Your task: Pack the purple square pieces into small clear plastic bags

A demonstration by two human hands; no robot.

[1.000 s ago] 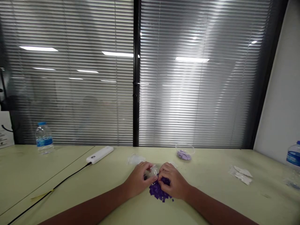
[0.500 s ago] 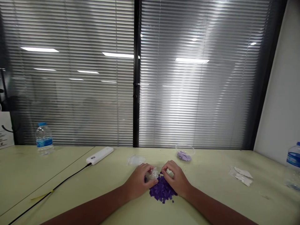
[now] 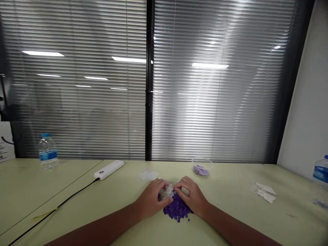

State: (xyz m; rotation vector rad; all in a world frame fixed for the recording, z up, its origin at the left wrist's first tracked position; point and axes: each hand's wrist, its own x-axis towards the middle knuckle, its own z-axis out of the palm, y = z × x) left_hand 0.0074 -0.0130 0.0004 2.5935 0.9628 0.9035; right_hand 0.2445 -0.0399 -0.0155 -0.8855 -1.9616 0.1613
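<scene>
Between my hands is a small transparent plastic bag (image 3: 167,192), gathered and creased. My left hand (image 3: 152,199) grips its left side, and the fingertips of my right hand (image 3: 191,195) pinch its right edge. Just below the bag, a loose pile of small purple square pieces (image 3: 177,209) lies on the pale green table (image 3: 220,208), partly under my right hand's heel. Whether the bag holds any pieces is hard to tell.
Farther back stand a transparent bowl (image 3: 202,166) of lilac pieces and a flat plastic bag (image 3: 148,175). A white power bank (image 3: 109,169) trails a black cable (image 3: 55,206). Water bottles (image 3: 48,151) (image 3: 321,174) and white packets (image 3: 263,192) sit to either side. Window blinds rise behind.
My right hand has moved left off the purple pile, and its fingers now meet the bag. The bag has bunched up between my hands.
</scene>
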